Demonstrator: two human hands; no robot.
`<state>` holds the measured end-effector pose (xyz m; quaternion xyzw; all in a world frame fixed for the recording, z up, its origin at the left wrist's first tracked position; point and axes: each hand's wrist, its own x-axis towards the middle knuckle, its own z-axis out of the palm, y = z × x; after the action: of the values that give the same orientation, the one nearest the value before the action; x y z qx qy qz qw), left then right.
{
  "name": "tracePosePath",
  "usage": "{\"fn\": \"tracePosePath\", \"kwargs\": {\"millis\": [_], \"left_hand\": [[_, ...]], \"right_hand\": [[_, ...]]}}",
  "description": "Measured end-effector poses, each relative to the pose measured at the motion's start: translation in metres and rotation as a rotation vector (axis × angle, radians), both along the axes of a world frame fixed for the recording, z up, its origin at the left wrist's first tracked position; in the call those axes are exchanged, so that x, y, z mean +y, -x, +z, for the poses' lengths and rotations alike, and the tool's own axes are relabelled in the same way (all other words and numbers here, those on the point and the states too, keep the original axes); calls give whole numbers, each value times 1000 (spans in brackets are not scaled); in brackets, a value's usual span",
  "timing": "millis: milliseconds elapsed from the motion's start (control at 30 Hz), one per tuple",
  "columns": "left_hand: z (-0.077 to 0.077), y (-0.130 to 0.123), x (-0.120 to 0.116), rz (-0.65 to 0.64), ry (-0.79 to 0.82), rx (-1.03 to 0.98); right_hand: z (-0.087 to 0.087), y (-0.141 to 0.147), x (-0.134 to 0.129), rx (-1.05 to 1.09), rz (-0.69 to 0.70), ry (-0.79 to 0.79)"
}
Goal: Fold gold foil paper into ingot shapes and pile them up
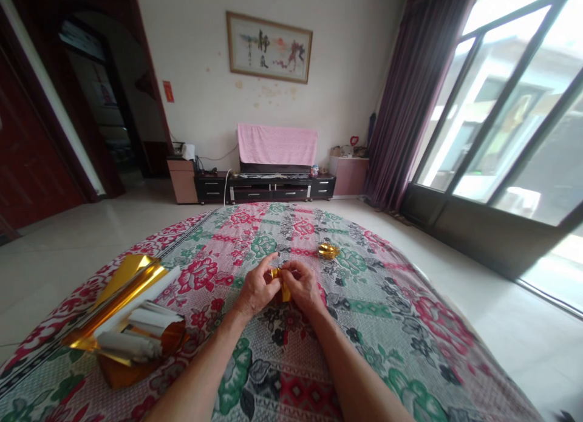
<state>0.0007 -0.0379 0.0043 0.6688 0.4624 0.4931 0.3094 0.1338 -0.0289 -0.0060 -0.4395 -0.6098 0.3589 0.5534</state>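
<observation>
A small piece of gold foil paper [285,293] is held between my two hands, over the middle of the patterned cloth. My left hand [259,286] pinches its upper left part between thumb and a finger, with another finger raised. On the other side, my right hand [302,285] grips it with thumb and bent fingers. A folded gold foil piece [328,251] lies on the cloth beyond my right hand. To the left lie gold foil sheets [132,294] and rolled pieces with whitish backs [152,319].
The round table's floral cloth [401,349] spreads under everything. Beyond its far edge stand a low black cabinet [273,191] and a pink cloth [277,144] over a screen-shaped object. Glass doors are at the right.
</observation>
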Motion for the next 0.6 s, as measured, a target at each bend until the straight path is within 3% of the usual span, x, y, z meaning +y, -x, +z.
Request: {"fn": "tracePosePath", "kwargs": {"millis": [267,600], "left_hand": [[-15,2,10,-13,105,-101],[-5,5,6,15,-36,56]], "right_hand": [[3,0,3,298,2,94],[0,1,3,167,65,-1]]}}
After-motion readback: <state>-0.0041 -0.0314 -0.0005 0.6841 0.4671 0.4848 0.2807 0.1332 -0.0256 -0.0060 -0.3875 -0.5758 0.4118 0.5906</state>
